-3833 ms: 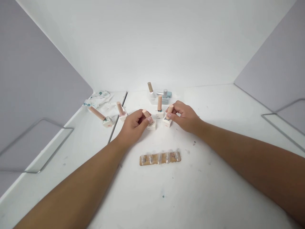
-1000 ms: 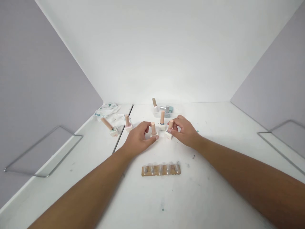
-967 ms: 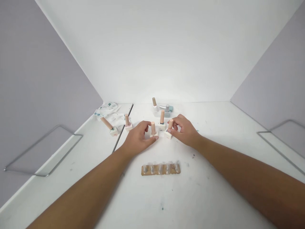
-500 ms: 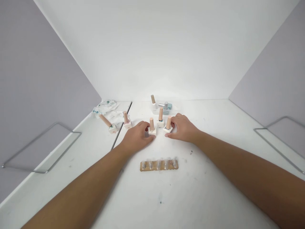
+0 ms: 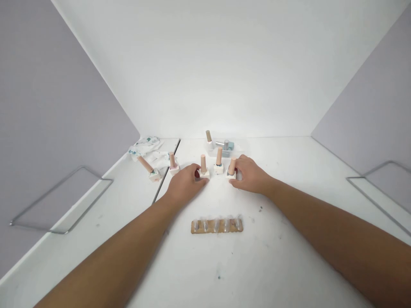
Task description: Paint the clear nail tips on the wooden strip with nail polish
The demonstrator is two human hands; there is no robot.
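My left hand is closed around the white base of a nail polish bottle with a peach cap, which stands upright on the table. My right hand grips another such nail polish bottle by its base, thumb in front and fingers behind. Between and slightly behind these two stands a third peach-capped bottle, touched by neither hand. Nearer to me lies a brown strip bearing several clear nail tips.
Two more peach-capped bottles stand at the left, one upright and one tilted. Stained tissue lies behind them. A clear tray at the back holds several bottles. Metal wire frames flank the table.
The bottle in my right hand has turned and shifted slightly right, away from the middle bottle. My left hand's bottle has moved slightly left, widening the gap. The view has shifted a little.
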